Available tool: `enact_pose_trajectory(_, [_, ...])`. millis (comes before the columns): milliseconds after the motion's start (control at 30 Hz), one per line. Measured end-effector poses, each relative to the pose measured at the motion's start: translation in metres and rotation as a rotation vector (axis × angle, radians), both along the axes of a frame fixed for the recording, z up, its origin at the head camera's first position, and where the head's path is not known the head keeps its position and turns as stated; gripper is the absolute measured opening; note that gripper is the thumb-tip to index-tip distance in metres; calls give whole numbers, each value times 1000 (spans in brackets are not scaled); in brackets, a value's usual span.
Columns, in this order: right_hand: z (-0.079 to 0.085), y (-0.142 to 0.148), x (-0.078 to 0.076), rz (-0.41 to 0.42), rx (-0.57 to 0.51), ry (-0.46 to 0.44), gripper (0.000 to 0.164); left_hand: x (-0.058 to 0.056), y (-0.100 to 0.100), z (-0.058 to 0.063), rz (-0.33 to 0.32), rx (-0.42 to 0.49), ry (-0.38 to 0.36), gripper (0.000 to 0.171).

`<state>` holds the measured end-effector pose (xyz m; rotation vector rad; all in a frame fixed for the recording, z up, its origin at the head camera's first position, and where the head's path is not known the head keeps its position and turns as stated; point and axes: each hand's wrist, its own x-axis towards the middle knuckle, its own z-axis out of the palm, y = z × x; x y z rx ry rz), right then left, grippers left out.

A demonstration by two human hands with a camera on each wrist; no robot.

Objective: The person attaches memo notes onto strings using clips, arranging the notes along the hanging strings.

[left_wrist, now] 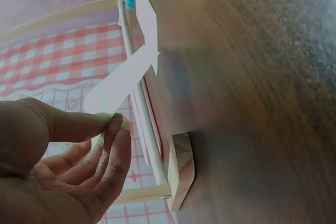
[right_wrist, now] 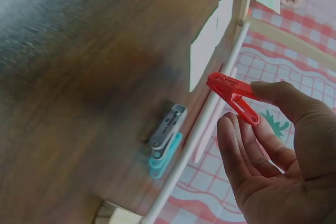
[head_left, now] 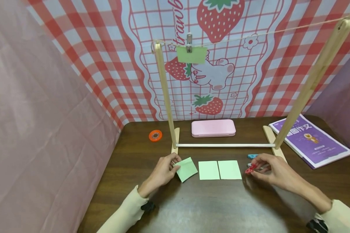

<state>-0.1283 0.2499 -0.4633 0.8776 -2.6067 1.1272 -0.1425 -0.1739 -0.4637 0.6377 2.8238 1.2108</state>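
Observation:
My left hand [head_left: 165, 170] pinches a green sticky note [head_left: 187, 169] by its edge between thumb and fingers, and the note is tilted off the table. A red clothespin [right_wrist: 233, 94] is gripped by its handles in my right hand [head_left: 277, 171], just above the table. Two more green notes [head_left: 208, 170] lie flat side by side between the hands. Close to the right hand lie a blue clothespin [right_wrist: 165, 158] and a grey clothespin [right_wrist: 169, 124]. Another green note [head_left: 192, 55] hangs from the string [head_left: 230, 41], held by a metallic clip [head_left: 189, 43].
A wooden frame with a left post [head_left: 166, 94], a right post [head_left: 312, 84] and a white crossbar [head_left: 224, 145] carries the string. Behind it lies a pink case [head_left: 213, 128]. An orange tape roll [head_left: 155, 135] is at the left, a purple book [head_left: 315, 140] at the right.

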Motion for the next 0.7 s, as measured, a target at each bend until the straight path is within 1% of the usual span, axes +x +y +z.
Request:
enact_pose_trajectory(233, [19,-5,-3,-22,39,-19,28,-6,0,0,39,145,1,16])
enact_pose_trajectory(400, [30,-7,-8,-15,61,-22,26,-10,2,2,60,233,-27,13])
enact_pose_trajectory(567, [42,-10,-13,-4,83,6,25,-13,7,1,80,263,-32,12])
enact_pose_trajectory(700, [54,-13,-17,-1,100,44,25,-15,13,3,86,285,-37,13])
